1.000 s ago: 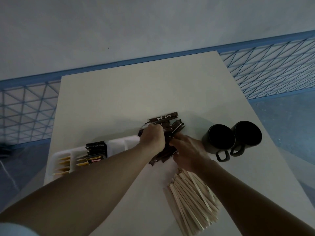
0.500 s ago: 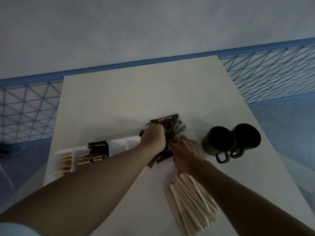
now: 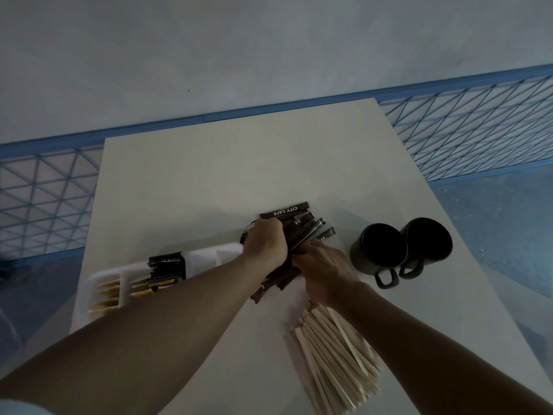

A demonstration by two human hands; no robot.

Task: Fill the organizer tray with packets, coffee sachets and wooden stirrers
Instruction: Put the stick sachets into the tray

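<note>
Pale and flat, a cream table [image 3: 209, 181] fills the middle of the picture. A blue wire fence [image 3: 45, 199] stands behind it at both side edges.

At the lower left sits a white plastic organizer tray [image 3: 206, 257]. Its leftmost slots hold thin yellow packets [image 3: 109, 293] lying side by side. The next slot holds a stack of shiny black packets [image 3: 166, 266]. The slots at the tray's right end look bare, maybe waiting for the coffee.

Just right of the tray, the left hand [image 3: 264, 245] is curled round a bunch of brown coffee sachets [image 3: 284, 211]. The right hand [image 3: 324, 272] comes in from the lower right, and its fingers pinch the same bunch from the other side. Both hands seem to squeeze the sachets together so they line up and fit in one slot. The sachets are beside the tray's right end, not in it yet.

Below the right hand, a heap of thin wooden stirrers [image 3: 332, 354] lies on the table, close by for later. At the right stand two black mugs [image 3: 380, 250], touching each other, with their handles toward the person.
</note>
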